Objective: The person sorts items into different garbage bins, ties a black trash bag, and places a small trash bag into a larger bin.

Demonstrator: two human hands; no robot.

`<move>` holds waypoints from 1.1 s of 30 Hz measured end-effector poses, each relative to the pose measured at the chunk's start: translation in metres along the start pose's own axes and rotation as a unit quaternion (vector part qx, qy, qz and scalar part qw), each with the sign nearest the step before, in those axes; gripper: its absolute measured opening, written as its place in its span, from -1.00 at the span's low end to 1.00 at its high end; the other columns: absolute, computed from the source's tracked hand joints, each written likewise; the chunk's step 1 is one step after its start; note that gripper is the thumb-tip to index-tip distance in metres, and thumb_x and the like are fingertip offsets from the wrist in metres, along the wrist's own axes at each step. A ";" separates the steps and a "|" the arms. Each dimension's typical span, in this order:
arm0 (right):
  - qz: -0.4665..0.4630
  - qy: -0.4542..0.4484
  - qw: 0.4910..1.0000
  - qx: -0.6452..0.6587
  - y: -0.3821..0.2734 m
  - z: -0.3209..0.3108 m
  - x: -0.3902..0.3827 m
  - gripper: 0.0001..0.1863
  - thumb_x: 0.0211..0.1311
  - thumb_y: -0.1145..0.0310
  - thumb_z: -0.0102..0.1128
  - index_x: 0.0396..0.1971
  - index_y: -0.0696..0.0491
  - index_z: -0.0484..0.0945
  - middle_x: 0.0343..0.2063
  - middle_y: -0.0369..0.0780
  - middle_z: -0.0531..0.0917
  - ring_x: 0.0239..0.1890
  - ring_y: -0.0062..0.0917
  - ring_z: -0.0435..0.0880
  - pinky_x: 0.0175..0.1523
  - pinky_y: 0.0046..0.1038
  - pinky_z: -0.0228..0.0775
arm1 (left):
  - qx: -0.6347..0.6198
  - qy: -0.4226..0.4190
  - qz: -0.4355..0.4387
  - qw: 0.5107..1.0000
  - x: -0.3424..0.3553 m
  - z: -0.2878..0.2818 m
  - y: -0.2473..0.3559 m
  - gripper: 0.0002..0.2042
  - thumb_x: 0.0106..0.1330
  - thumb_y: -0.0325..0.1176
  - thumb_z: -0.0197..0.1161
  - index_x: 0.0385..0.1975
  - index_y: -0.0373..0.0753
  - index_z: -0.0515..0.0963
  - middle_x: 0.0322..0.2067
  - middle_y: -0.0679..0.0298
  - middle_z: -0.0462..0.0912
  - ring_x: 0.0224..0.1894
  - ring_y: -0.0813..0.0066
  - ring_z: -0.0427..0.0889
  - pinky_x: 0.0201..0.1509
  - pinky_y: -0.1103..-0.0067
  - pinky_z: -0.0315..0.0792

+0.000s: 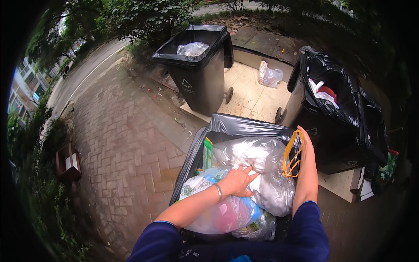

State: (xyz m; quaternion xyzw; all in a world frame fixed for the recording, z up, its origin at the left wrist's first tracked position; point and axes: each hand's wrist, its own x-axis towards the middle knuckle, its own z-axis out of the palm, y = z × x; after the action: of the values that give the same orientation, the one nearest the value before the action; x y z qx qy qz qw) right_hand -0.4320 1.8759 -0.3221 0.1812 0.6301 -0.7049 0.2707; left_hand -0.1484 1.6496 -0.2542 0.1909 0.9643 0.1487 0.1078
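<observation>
Sleeves: from my remote seat I see two navy sleeves coming in from the lower edge.
Nearest bags: a clear bag with pink and blue contents lies under the left forearm, inside the front bin.
Left hand: I see it palm down on the bags, fingers spread, touching the clear bag with white contents; a silvery band circles the wrist.
White-filled bag: it sits in the front bin, filling the middle and right of the opening.
Right hand: it is at the bin's right edge, beside an orange loop; I cannot tell whether the fingers pinch it.
Liner: black plastic liner covers the far rim; a green packet stands at the left.
Right bin: black-lined, with something red inside.
Left bin: upright, holding a pale clear bag.
Tiles: a small plastic bag lies between those bins.
Farthest: bushes and a road.
</observation>
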 end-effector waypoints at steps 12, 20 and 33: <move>0.034 -0.093 0.993 0.062 0.014 -0.024 0.004 -0.58 0.23 -0.03 0.01 -0.49 0.04 0.59 -0.61 -0.29 0.62 -0.64 -0.51 0.58 -0.50 -0.51 0.49 | -0.020 -0.017 -0.006 1.000 0.001 0.000 -0.004 -0.26 -0.06 -0.04 0.28 0.18 -0.18 0.25 0.08 -0.04 0.30 0.00 -0.09 0.43 -0.05 0.32 0.46; -0.025 -0.046 0.996 0.073 0.028 -0.044 0.030 -0.68 0.10 0.05 0.19 -0.50 0.03 0.60 -0.54 -0.30 0.64 -0.52 -0.51 0.59 -0.35 -0.50 0.47 | -0.020 -0.004 -0.003 1.000 0.001 0.003 -0.003 -0.28 -0.15 -0.08 0.32 0.12 -0.15 0.34 -0.04 0.03 0.37 -0.22 0.10 0.51 -0.26 0.33 0.48; 0.005 0.001 0.996 0.085 0.005 -0.007 0.014 -0.64 -0.03 -0.03 0.31 -0.55 -0.01 0.56 -0.56 -0.26 0.59 -0.49 -0.46 0.54 -0.32 -0.43 0.43 | -0.002 -0.022 -0.027 0.999 -0.001 0.010 0.005 -0.23 -0.16 -0.06 0.36 0.16 -0.13 0.28 0.08 0.00 0.29 -0.06 0.02 0.43 -0.18 0.31 0.45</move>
State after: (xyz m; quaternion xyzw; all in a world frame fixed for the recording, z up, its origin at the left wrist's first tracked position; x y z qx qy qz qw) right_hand -0.4401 1.8802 -0.3353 0.2072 0.5670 -0.7545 0.2576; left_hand -0.1431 1.6564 -0.2620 0.1679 0.9661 0.1434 0.1336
